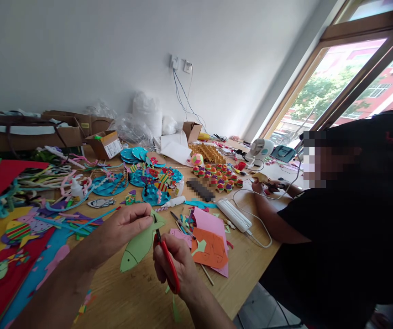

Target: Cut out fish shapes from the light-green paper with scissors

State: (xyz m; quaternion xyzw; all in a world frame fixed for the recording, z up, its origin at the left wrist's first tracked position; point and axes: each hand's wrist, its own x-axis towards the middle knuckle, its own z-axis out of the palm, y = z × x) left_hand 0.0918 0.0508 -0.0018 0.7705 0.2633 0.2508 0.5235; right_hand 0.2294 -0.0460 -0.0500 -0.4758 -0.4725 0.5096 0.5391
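Observation:
Between thumb and fingers, my left hand (136, 220) pinches the tail end of a light green paper fish (138, 246) with a drawn eye and gill line. My right hand (174, 260) is closed around red-handled scissors (169, 265). Their dark blades point up and touch the fish's edge near the tail, close to my left fingertips. Just right of my right hand lies an orange paper sheet (213, 251) with fish outlines, on top of a pink paper sheet (210, 222). Thin green paper scraps (175, 308) lie or hang below my right hand.
Blue discs with colourful paper fish (164, 180) and painted egg-carton pieces (218, 176) cover the middle of the table. A white power strip (233, 214) lies at right, its cable looping near the edge. A co-worker (347, 219) sits at right. Coloured sheets (28, 256) lie left.

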